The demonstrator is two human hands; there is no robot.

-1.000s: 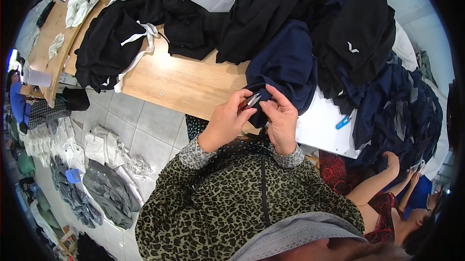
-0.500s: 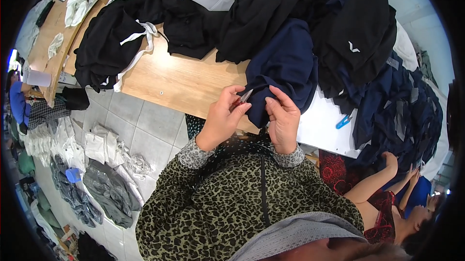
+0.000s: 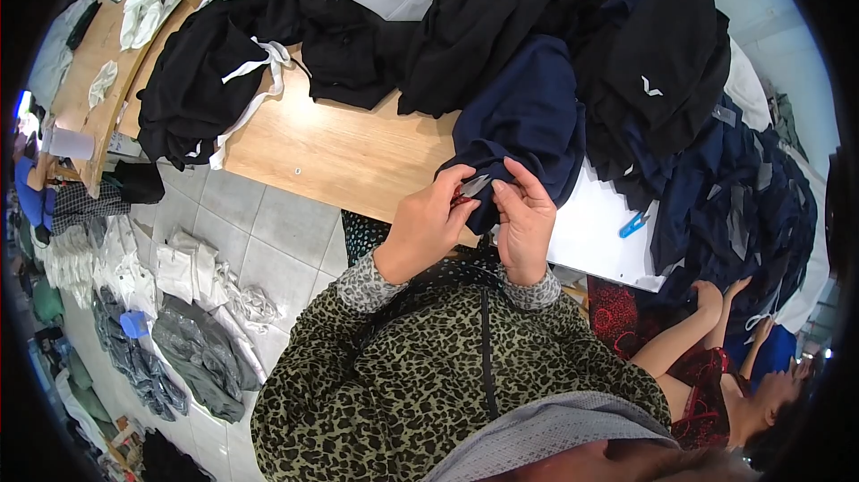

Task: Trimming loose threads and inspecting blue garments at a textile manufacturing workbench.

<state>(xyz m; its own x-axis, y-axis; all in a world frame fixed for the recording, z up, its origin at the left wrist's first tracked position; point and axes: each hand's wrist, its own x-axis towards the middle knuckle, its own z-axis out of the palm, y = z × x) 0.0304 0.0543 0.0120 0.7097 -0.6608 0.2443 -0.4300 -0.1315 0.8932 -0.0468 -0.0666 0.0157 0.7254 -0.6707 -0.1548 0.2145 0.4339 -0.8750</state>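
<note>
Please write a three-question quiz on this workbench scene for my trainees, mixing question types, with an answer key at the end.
1. Multiple choice: Which hand holds the red-handled snips?
A) the right
B) the left
C) neither

2. True or false: The blue tool lies on the white surface.

3. Fill in: The cloth at the right hand is dark ____.

Key:
1. B, the left hand
2. True
3. blue

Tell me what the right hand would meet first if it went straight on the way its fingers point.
Most likely the navy cloth: the right hand points up the picture and slightly left, toward its folds. Depth is hard to judge here.
</note>
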